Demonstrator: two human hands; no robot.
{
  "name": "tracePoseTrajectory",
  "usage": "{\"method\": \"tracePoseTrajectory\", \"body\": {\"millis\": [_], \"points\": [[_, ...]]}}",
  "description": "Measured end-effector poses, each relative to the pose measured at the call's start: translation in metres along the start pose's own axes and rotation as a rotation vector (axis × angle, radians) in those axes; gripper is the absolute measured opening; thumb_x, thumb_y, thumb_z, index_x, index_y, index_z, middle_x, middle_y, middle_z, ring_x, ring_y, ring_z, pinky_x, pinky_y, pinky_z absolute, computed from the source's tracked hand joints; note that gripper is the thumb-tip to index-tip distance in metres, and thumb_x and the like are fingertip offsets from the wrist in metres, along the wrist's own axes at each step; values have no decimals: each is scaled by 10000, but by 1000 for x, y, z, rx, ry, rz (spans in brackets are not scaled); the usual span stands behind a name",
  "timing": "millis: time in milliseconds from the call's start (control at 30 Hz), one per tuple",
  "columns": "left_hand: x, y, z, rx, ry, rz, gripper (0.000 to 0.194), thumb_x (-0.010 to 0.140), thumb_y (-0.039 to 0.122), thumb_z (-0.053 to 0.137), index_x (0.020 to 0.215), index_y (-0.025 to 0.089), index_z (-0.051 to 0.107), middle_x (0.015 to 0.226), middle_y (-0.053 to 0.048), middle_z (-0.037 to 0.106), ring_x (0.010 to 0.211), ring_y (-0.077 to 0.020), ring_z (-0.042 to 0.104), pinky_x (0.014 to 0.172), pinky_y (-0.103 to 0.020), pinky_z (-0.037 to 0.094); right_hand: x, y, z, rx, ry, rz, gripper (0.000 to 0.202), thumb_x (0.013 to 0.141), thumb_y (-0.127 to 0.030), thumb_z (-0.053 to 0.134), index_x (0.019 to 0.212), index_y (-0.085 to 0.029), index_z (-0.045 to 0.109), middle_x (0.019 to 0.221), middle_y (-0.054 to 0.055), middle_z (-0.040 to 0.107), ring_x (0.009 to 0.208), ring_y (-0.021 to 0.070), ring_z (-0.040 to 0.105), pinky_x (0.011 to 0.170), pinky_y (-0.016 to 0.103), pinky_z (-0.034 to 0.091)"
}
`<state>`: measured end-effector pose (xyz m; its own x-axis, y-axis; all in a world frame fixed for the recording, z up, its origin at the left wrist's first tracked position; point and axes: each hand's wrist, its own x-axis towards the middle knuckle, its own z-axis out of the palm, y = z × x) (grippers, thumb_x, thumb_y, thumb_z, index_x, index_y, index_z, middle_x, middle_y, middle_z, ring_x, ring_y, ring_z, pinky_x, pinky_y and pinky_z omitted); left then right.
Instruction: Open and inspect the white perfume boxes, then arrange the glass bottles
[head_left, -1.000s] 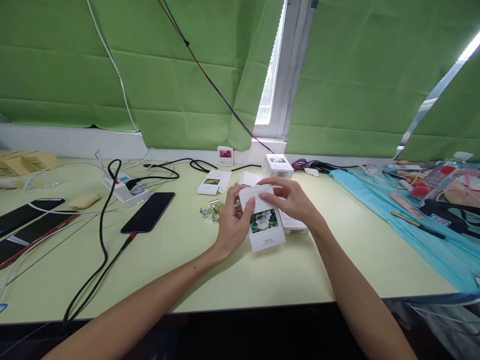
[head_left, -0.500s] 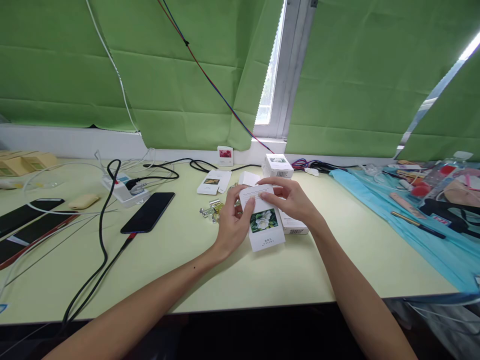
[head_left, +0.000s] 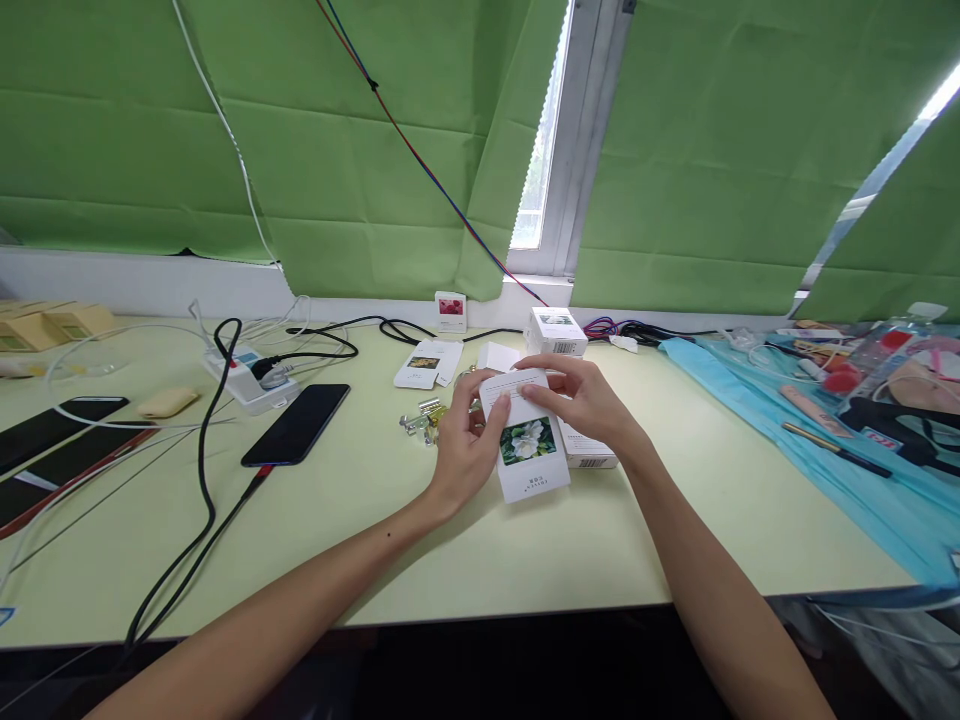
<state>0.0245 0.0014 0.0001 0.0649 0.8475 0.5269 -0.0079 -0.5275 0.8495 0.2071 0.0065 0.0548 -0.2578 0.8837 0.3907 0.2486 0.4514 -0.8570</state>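
Observation:
Between both hands is a white cardboard box printed with white flowers on dark green leaves, its lettering upside down to me. My left hand grips its left edge, thumb on the front. Closed on the upper right part is my right hand, with fingers at the top edge. Behind the held box lies another white box, partly hidden. A small pile of clear and yellowish clips or small bottles, too small to name surely, sits left of my left hand.
Further back stand a white box, an opened flat carton and a small red-flower box. To the left lie a phone, a power strip and black cables. Blue cloth with assorted items covers the right side.

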Motion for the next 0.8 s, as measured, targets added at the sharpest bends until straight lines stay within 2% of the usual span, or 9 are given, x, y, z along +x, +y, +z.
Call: {"method": "tracePoseTrajectory", "body": {"millis": [500,800], "points": [[0,1,0,11,9,8,314,959,446,610,1225,302,526,1116,-26,663,720,-100,631,579,-215,539,0,-1,1,-12,1,-3,348,866,-419,721,1162,-235,712,981,48,759,779,194,725,657,317,596],[-1,0,0,47,8,22,328,965,440,602,1258,316,522,1162,-32,661,700,-88,617,563,-204,521,0,0,1,-14,-6,-4,351,865,-444,721,1138,-223,719,922,39,747,764,187,710,651,307,585]]}}
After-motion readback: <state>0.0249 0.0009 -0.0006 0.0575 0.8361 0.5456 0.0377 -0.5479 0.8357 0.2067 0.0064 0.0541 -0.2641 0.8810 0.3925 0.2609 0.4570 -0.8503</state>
